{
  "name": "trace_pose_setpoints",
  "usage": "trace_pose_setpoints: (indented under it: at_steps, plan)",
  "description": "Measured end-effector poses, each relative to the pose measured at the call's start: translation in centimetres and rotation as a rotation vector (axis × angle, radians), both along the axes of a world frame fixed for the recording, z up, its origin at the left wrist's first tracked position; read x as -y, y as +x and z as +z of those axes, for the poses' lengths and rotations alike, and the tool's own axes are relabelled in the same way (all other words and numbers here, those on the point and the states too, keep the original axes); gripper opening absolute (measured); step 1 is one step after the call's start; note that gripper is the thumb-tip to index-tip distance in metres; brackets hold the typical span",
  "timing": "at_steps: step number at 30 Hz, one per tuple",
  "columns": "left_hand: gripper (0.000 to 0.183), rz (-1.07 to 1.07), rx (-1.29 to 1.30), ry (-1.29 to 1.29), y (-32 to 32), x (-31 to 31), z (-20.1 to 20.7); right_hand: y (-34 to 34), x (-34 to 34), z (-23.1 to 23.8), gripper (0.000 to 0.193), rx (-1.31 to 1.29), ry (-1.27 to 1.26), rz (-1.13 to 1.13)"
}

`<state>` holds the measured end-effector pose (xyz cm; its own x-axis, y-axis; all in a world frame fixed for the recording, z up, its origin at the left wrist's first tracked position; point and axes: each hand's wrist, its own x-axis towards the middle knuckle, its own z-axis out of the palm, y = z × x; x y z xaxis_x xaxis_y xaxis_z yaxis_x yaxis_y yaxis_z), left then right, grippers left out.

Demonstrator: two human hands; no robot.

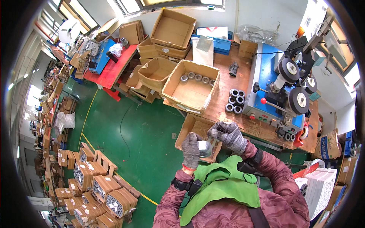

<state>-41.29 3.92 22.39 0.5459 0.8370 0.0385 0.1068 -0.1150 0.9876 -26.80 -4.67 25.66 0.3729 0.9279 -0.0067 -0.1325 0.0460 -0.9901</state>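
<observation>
Both my hands wear grey knit gloves and are raised close together in front of my green apron. My left hand (pixel 191 151) is closed, its fingers upward, at the left side of a shiny grey-silver roll (pixel 205 148) that it appears to hold. My right hand (pixel 230 136) is closed in a pinch at the upper right of the roll. A thin see-through strip (pixel 215 143) seems to run between its fingertips and the roll; the exact grip is hard to make out. Beneath the hands is an open cardboard box (pixel 186 128), partly hidden by them.
On the wooden workbench (pixel 232 84) stand a blue machine (pixel 255 99) with black rollers, a group of dark-cored rolls (pixel 235 101), a dark glove (pixel 233 69) and a carton (pixel 176 89) holding several rolls. Bundled cartons (pixel 99 186) cover the green floor at left. White boxes (pixel 319 190) are at right.
</observation>
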Motion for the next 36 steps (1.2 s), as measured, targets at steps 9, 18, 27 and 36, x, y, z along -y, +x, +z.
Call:
trace_pose_setpoints:
  at_steps: [9,18,27,36]
  plan:
    - [0.044,-0.040,0.069,-0.160,-0.3,1.0,1.1,-1.1,-0.4,-4.4,0.021,-0.200,-0.239,0.081]
    - [0.060,-0.036,-0.041,-0.262,-1.2,0.8,-0.1,-1.4,-0.4,-9.2,0.034,-0.876,-0.434,-0.033]
    - [0.059,0.176,0.047,-0.635,-0.3,-1.1,-1.3,-1.4,0.9,-6.7,0.048,0.297,-0.100,0.197]
    - [0.048,0.037,-0.029,-0.427,-2.1,-3.4,-8.0,-1.7,-0.2,-3.8,0.042,0.633,-0.071,0.142]
